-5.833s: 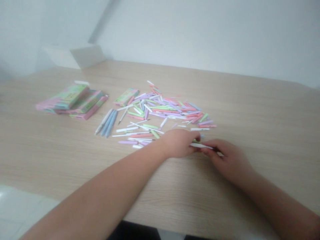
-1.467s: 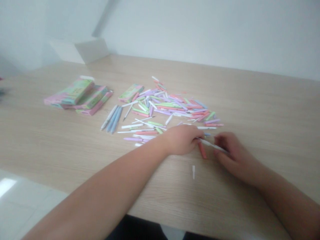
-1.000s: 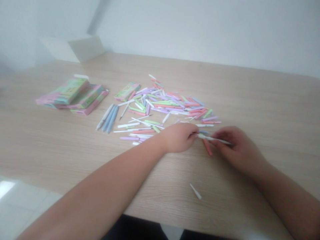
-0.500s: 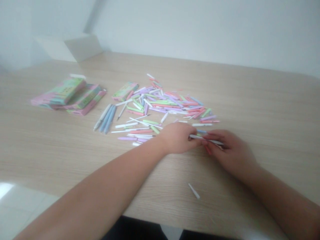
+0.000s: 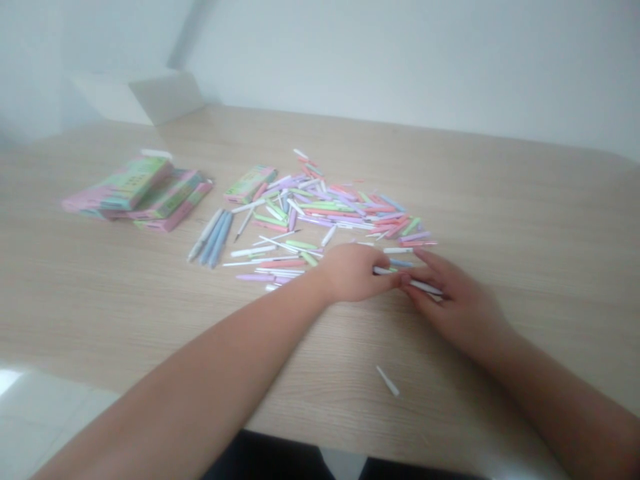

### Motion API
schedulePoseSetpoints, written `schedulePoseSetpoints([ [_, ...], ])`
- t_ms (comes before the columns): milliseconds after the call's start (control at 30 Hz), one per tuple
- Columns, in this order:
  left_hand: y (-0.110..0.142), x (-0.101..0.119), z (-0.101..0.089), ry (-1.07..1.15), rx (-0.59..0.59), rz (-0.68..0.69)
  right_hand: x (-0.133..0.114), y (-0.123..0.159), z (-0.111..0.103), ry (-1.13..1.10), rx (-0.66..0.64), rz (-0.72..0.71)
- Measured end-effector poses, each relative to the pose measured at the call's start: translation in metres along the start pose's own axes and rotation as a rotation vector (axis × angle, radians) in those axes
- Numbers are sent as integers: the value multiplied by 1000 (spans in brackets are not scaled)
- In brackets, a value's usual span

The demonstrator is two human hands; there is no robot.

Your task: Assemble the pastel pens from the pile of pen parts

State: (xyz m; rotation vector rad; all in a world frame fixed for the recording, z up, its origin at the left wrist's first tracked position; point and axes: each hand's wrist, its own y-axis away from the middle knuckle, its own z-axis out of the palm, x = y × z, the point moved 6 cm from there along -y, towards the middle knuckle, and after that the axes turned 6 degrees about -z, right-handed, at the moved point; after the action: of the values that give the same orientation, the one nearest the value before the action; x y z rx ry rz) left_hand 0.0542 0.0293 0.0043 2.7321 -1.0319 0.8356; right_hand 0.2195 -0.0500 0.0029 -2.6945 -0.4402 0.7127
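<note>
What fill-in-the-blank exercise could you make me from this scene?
The left hand and right hand hold ____ pen parts.
In the row of three pens, two are ____.
The lone box lies to the ____ of the stacked boxes.

Missing words: white; blue; right.

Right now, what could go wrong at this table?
The loose white piece lies near the front edge of the table, so it might get brushed off.
The white pen is thin and could slip from the left hand or right hand.
The left hand is close to the pile, so it might scatter parts.
</note>
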Motion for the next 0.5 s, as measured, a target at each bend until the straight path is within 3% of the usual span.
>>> schedulePoseSetpoints([
  [233,2,1,-6,110,-17,-49,-4,-3,-6,34,11,-42],
  [333,3,-2,-9,189,-27,-89,-12,6,-36,126,232,-122],
  [400,2,-4,-13,177,21,-81,-27,17,-54,104,331,-259],
  [433,1,-5,-15,164,49,-68,-37,21,-53,74,248,-352],
  [500,0,-6,-17,147,94,-42,-61,30,-33,11,-125,-525],
])
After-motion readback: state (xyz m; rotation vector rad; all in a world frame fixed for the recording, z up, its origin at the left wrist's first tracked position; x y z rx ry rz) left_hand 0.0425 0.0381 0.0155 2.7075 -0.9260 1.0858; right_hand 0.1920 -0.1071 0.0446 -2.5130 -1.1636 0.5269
